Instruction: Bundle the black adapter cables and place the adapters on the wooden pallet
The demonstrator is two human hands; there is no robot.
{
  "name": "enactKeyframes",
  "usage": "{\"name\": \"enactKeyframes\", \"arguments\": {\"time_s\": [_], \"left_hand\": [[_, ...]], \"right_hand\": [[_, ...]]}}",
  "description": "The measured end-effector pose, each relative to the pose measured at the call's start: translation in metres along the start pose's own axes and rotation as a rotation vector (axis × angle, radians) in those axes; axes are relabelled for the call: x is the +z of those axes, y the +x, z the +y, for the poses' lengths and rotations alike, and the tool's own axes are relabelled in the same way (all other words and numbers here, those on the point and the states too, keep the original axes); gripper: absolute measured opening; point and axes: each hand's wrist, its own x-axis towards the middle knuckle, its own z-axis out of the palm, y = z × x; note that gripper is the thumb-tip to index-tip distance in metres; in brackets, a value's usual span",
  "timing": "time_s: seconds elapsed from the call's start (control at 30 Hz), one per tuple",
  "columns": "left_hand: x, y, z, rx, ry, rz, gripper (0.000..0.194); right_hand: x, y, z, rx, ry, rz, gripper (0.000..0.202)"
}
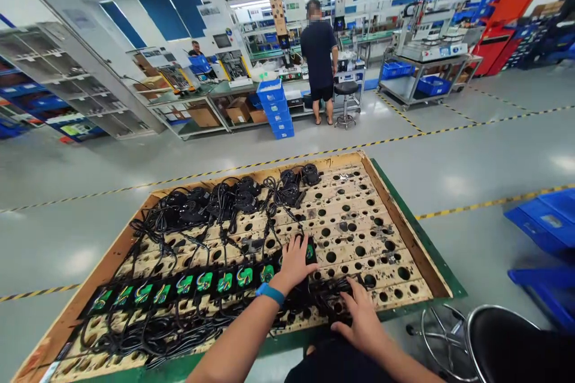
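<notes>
A row of black housings (pixel 204 282) with green circuit boards and coloured wires runs along a wooden board (pixel 381 239) full of round holes. My left hand (pixel 294 264), with a blue band on its wrist, lies spread over the right end of this row and partly hides the last housings. Close to my body, my right hand (pixel 362 318) is open, its fingers apart beside a bundle of black cables (pixel 330 294). Whether its fingertips touch the cables I cannot tell. Black round units (pixel 245 194) with cords sit along the board's far side.
A raised wooden rim (pixel 402 227) borders the board. Coiled black cables (pixel 153 335) lie at the near left. A black stool (pixel 498 335) and blue bins (pixel 545 221) stand at the right. Beyond the floor tape, a person (pixel 318 54) stands at a bench; another is farther left.
</notes>
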Motion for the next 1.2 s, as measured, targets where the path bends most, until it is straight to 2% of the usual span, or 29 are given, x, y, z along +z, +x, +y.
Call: {"name": "enactKeyframes", "arguments": {"time_s": [0.07, 0.17, 0.27, 0.37, 0.47, 0.57, 0.63, 0.73, 0.9, 0.97, 1.03, 1.13, 1.2], "left_hand": [[0.0, 0.003, -0.005, 0.022, -0.001, -0.052, 0.101], [0.001, 0.003, -0.007, 0.002, 0.031, -0.02, 0.099], [0.0, -0.001, -0.005, -0.026, 0.048, 0.019, 0.1], [0.001, -0.006, -0.002, -0.036, 0.049, 0.059, 0.098], [0.004, -0.011, 0.002, -0.039, 0.046, 0.11, 0.097], [0.009, -0.014, 0.001, -0.026, 0.044, 0.153, 0.095], [0.014, -0.016, -0.005, 0.016, 0.037, 0.18, 0.093], [0.021, -0.019, -0.021, 0.11, 0.01, 0.207, 0.089], [0.033, -0.012, -0.035, 0.182, -0.028, 0.146, 0.09], [0.036, -0.006, -0.033, 0.226, -0.013, 0.082, 0.09], [0.037, -0.004, -0.03, 0.268, 0.037, 0.078, 0.088], [0.033, -0.009, -0.034, 0.323, 0.152, 0.228, 0.083], [0.03, -0.012, -0.044, 0.356, 0.214, 0.309, 0.082]], "right_hand": [[0.0, 0.002, -0.006, -0.07, -0.027, -0.035, 0.044], [-0.001, 0.006, -0.011, -0.143, -0.059, -0.074, 0.025], [-0.014, 0.007, -0.015, -0.11, -0.055, -0.118, 0.03], [-0.047, 0.016, -0.022, -0.073, -0.098, -0.175, 0.028], [-0.08, 0.034, -0.025, -0.101, -0.226, -0.065, 0.025], [-0.088, 0.049, -0.017, -0.099, -0.251, 0.005, 0.04], [-0.075, 0.052, -0.006, -0.039, -0.199, -0.011, 0.053], [-0.044, 0.048, 0.01, 0.057, -0.114, 0.007, 0.063], [-0.012, 0.035, 0.019, 0.176, -0.091, 0.064, 0.064], [-0.003, 0.028, 0.012, 0.269, -0.135, 0.147, 0.069], [0.01, 0.015, -0.004, 0.392, -0.164, 0.267, 0.075], [0.038, -0.018, -0.039, 0.486, -0.091, 0.399, 0.066], [0.061, -0.051, -0.061, 0.546, 0.036, 0.448, 0.059]]}}
